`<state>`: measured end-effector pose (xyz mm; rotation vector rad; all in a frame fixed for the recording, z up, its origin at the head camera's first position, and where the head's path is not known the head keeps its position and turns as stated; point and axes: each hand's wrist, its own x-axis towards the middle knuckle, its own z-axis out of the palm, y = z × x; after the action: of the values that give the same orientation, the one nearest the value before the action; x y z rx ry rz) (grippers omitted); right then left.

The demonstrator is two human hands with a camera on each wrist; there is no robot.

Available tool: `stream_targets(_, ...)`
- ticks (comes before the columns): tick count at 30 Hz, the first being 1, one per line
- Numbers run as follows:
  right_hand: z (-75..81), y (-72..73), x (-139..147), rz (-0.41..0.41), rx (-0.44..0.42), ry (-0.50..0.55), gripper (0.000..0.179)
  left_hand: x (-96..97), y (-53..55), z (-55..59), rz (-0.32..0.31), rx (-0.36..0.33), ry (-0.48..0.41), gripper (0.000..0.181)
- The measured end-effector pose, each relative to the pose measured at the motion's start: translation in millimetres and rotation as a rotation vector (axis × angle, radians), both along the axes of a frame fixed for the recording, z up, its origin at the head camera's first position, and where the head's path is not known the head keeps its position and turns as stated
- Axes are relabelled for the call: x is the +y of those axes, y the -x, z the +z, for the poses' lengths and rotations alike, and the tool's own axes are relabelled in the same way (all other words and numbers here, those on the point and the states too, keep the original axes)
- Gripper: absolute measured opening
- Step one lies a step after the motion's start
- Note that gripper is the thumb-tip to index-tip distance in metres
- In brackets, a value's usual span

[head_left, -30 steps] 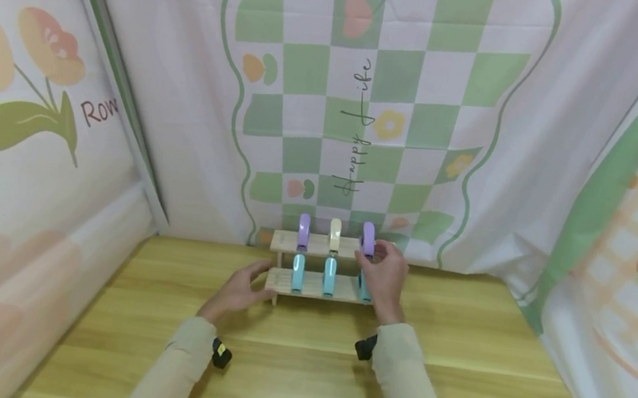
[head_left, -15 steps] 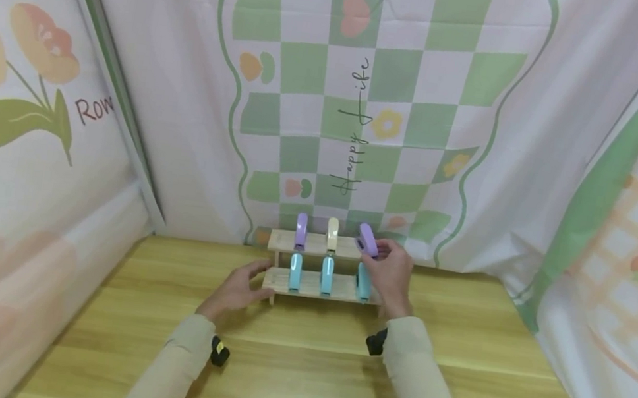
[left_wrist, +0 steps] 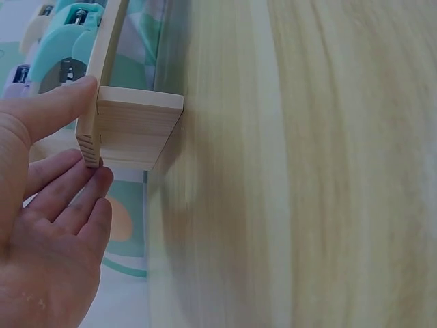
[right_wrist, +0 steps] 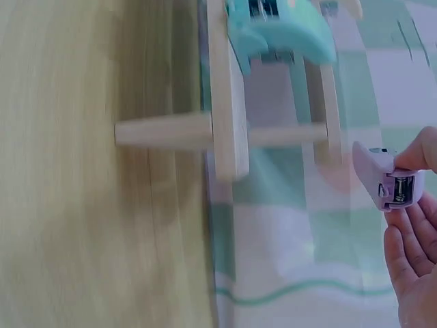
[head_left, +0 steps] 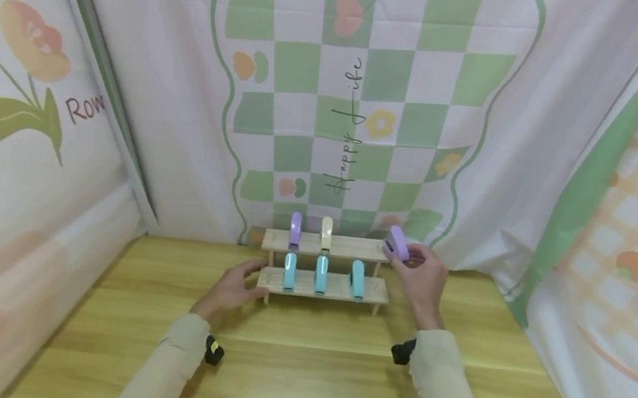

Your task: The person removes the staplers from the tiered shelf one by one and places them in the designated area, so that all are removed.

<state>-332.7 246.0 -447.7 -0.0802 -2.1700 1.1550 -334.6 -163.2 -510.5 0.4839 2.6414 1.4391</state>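
A two-tier wooden display rack [head_left: 343, 248] stands at the back of the table. My left hand [head_left: 232, 291] holds the left end of its lower tier, the thumb at the front edge and the fingertips at the end of the board. My right hand [head_left: 424, 279] pinches a small purple stapler [head_left: 396, 243] between thumb and fingers, tilted, at the right end of the upper tier. In the right wrist view, the purple stapler [right_wrist: 389, 179] shows beyond the rack's end. Another purple stapler [head_left: 295, 229] and a cream stapler [head_left: 326, 233] remain on the upper tier.
Three teal staplers [head_left: 321, 275] stand along the lower tier, the right one slightly turned. A patterned curtain [head_left: 361, 98] hangs close behind the rack, with more cloth at both sides. The wooden table [head_left: 304, 370] extends in front.
My right hand has lifted the right purple stapler from the upper tier, tilted it and carried it rightward. My left hand stays at the rack's left end.
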Motion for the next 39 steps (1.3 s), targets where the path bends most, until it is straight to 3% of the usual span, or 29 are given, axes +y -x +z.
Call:
stream_targets(7,-10.6,-8.5,25.6,-0.1,-0.074,0.112,0.037,-1.1,-1.1,1.1,0.006,0.002,-0.007,0.08)
stream_targets(14,-33.8,-7.3,38.3,-0.201,-0.091,0.122,0.033,-1.4,-0.9,3.1,0.003,-0.003,0.002,0.08)
stream_targets(23,-50.8,-3.9,44.2,-0.223,-0.235,0.201,0.039,-1.3,-0.7,2.4,0.007,-0.001,0.018,0.079)
stream_targets(32,-57.7,-3.3,48.0,-0.163,-0.429,0.216,0.053,1.3,-3.0,5.8,0.014,0.003,0.028,0.076)
stream_targets(39,-63.7,-1.9,47.3,-0.15,-0.446,0.26,0.045,2.5,-4.8,8.3,0.018,-0.001,0.031,0.076)
